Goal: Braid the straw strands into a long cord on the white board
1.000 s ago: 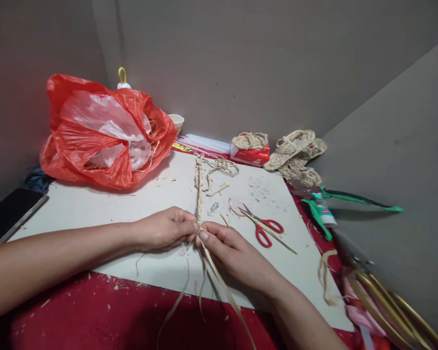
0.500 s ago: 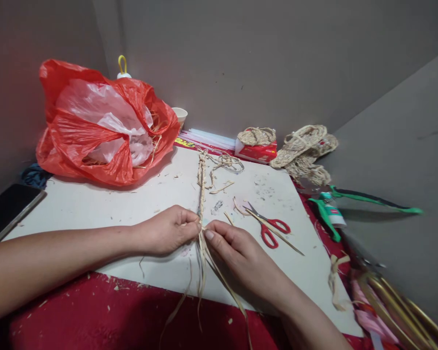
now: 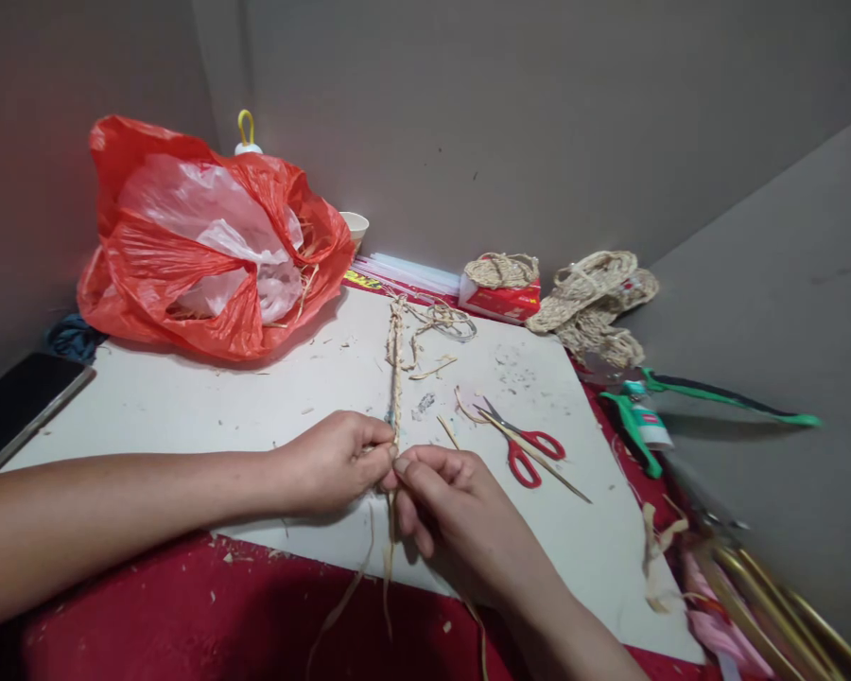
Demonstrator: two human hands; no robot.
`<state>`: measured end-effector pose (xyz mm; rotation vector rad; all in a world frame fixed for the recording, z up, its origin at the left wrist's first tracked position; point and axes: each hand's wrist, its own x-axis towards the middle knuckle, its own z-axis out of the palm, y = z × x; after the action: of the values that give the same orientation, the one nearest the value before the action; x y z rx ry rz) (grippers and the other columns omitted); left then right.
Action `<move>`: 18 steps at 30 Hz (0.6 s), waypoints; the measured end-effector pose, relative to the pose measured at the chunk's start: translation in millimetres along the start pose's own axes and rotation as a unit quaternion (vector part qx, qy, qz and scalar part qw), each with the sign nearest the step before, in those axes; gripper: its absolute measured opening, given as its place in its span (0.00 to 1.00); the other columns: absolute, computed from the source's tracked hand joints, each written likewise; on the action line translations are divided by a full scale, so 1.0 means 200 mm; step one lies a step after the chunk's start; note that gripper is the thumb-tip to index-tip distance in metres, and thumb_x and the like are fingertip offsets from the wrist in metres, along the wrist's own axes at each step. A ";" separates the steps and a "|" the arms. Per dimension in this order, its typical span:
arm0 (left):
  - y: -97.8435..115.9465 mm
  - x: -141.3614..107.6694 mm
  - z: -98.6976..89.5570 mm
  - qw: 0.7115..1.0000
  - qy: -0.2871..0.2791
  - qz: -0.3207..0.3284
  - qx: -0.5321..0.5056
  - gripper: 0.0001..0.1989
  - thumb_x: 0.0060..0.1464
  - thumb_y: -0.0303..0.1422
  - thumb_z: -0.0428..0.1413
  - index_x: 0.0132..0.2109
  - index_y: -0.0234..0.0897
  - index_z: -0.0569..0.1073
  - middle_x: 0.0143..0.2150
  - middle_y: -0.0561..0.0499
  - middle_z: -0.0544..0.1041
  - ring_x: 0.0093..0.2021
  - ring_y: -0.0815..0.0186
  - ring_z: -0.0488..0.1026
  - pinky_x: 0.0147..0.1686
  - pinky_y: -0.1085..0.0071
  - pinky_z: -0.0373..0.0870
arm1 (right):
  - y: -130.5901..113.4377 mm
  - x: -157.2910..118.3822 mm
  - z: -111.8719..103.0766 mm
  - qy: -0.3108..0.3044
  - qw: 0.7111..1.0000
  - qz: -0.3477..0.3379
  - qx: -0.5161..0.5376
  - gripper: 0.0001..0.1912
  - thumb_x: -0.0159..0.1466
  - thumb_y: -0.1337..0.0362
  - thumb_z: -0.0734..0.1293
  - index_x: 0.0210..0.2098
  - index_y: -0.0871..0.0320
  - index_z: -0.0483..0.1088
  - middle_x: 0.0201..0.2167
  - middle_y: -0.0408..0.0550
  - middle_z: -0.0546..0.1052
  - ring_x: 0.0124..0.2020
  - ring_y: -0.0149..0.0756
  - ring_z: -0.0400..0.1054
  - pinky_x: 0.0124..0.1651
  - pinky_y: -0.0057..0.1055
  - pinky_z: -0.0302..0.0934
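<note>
A thin straw braid (image 3: 397, 374) runs down the middle of the white board (image 3: 255, 407), its upper end near a tangle of loose fibre. My left hand (image 3: 344, 459) pinches the braid's lower end between thumb and fingertips. Right beside it, my right hand (image 3: 446, 492) has thumb and forefinger closed on the straw strands where they leave the braid. Several loose straw strands (image 3: 389, 567) hang below the hands, past the board's near edge. What lies between the fingertips is mostly hidden. Red-handled scissors (image 3: 529, 449) lie on the board to the right, a straw strip across them.
A red plastic bag (image 3: 219, 255) holding straw stands at the back left, near a phone (image 3: 28, 407). A red packet (image 3: 500, 298) and coiled straw braid (image 3: 599, 303) sit at the back right. A small bottle (image 3: 649, 421) and green-edged handles (image 3: 634, 445) lie at the right.
Both hands have shifted slightly toward me. My right hand's fingers have curled in, and its lower fingers now show beneath the strands. The view has tilted slightly.
</note>
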<state>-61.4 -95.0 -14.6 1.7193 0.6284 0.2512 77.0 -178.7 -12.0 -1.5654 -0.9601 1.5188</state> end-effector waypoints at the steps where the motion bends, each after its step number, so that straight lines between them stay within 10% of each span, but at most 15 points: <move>1: 0.00 0.00 0.00 1.000 -0.001 -0.003 -0.004 0.10 0.53 0.30 0.46 0.25 0.34 0.65 0.21 0.57 0.64 0.23 0.74 0.59 0.26 0.76 0.57 | 0.00 0.00 0.02 0.015 1.000 0.008 0.002 0.13 0.60 0.59 0.60 0.25 0.60 0.67 0.11 0.40 0.67 0.10 0.24 0.53 0.17 0.23 0.48; 7: -0.02 0.00 0.00 0.998 -0.037 0.003 -0.058 0.14 0.56 0.31 0.43 0.25 0.34 0.65 0.21 0.55 0.68 0.24 0.72 0.64 0.29 0.75 0.60 | 0.02 -0.01 0.07 0.102 0.981 -0.023 -0.163 0.17 0.60 0.60 0.59 0.16 0.58 0.63 0.11 0.42 0.67 0.13 0.28 0.59 0.19 0.24 0.51; 12: -0.01 0.00 -0.01 1.000 -0.015 0.006 -0.017 0.14 0.55 0.34 0.46 0.23 0.35 0.61 0.21 0.58 0.59 0.24 0.73 0.57 0.26 0.76 0.56 | 0.05 -0.02 0.07 0.138 0.905 -0.172 -0.363 0.16 0.62 0.61 0.57 0.19 0.56 0.62 0.13 0.43 0.66 0.16 0.30 0.55 0.21 0.28 0.46; 18: -0.01 0.01 -0.02 0.996 -0.033 -0.018 -0.079 0.15 0.55 0.35 0.47 0.23 0.33 0.63 0.20 0.57 0.60 0.23 0.75 0.55 0.24 0.77 0.54 | 0.05 -0.04 0.09 0.146 0.842 -0.189 -0.484 0.13 0.63 0.62 0.57 0.25 0.56 0.67 0.16 0.48 0.71 0.15 0.32 0.59 0.24 0.30 0.42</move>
<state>-62.6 -91.2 -15.0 1.5568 0.5763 0.2124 59.8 -190.8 -18.1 -1.9999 -1.8707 0.4471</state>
